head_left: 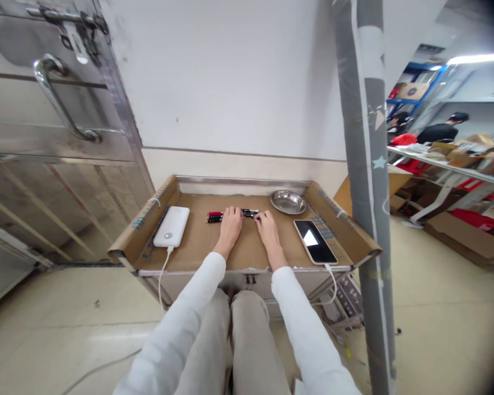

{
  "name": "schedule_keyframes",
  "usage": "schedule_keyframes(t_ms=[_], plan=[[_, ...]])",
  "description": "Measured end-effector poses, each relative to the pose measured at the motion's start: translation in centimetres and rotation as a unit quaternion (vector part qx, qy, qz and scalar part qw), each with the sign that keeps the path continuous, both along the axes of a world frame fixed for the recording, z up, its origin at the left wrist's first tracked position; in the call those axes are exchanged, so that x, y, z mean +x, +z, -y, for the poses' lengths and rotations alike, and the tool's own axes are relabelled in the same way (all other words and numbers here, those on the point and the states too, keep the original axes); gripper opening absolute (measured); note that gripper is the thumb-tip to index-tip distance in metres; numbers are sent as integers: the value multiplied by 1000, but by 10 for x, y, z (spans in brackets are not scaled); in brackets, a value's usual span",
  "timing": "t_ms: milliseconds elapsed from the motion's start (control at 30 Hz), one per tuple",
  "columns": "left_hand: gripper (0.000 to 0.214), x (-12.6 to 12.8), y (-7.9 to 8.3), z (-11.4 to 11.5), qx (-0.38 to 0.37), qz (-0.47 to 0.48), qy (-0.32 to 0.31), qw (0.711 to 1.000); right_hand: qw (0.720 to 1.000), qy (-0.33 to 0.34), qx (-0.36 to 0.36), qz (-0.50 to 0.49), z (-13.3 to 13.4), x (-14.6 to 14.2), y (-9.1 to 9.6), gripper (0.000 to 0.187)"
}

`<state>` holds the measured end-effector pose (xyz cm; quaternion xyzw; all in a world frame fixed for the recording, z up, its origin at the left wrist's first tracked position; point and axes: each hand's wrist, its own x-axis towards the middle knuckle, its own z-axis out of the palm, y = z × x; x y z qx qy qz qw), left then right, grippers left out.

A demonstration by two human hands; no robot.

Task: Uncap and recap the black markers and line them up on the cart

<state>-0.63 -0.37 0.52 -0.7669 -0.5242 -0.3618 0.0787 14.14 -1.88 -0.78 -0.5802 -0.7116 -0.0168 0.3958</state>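
A workshop or packing room, it seems, though the far end is blurred: blue shelving (409, 102) bears a carton (414, 90), a person (439, 132) is near a long table (448, 164) heaped with packages (473, 149), and a large cardboard box (461, 236) lies on the floor (436, 329). A bolted metal door (16, 115) and a cardboard-lined metal workstation (206, 258) look industrial too
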Motion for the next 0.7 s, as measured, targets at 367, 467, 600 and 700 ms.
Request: schedule_keyframes(t_ms=[367,467,600,700], plan=[[25,-16,-4,38,-12,90,152,984,999,-8,-5,36,9,0,6,26],[22,-15,-8,35,-9,39,105,994,999,48,-1,16,16,-2,10,29],[15,-14,-13,27,-17,-7,2,1000,991,130,-14,25,21,-6,15,30],[14,-13,-10,25,-41,1,-59,997,989,145,-18,9,21,-6,16,26]])
